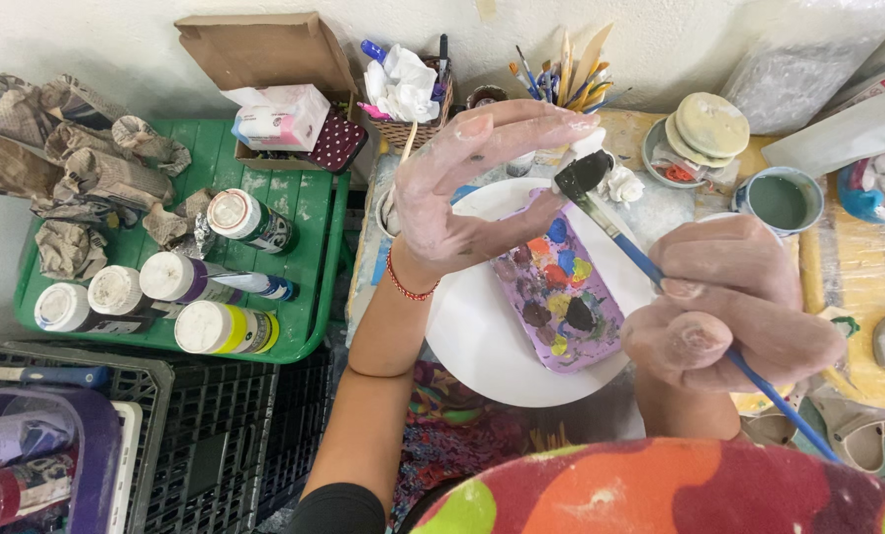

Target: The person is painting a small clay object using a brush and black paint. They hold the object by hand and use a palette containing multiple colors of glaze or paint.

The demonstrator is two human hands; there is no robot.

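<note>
Your left hand (482, 188) pinches a small white clay piece (591, 146); your right hand (734, 307) grips a blue paintbrush (650, 267) whose dark tip touches it. A slip of the brush could smear dark paint onto your fingers (531, 124), or the loosely pinched piece could drop onto the purple palette (561, 287).

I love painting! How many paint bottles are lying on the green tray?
5 on the green tray: one at the top, one in the middle, two at the left, one at the front. Others may be hidden.

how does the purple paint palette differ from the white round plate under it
The purple palette is oblong and dotted with many paint colours; the white plate is round, larger and bare. The palette lies on top; the plate sits beneath. Both lie flat under the left hand and right hand.
</note>
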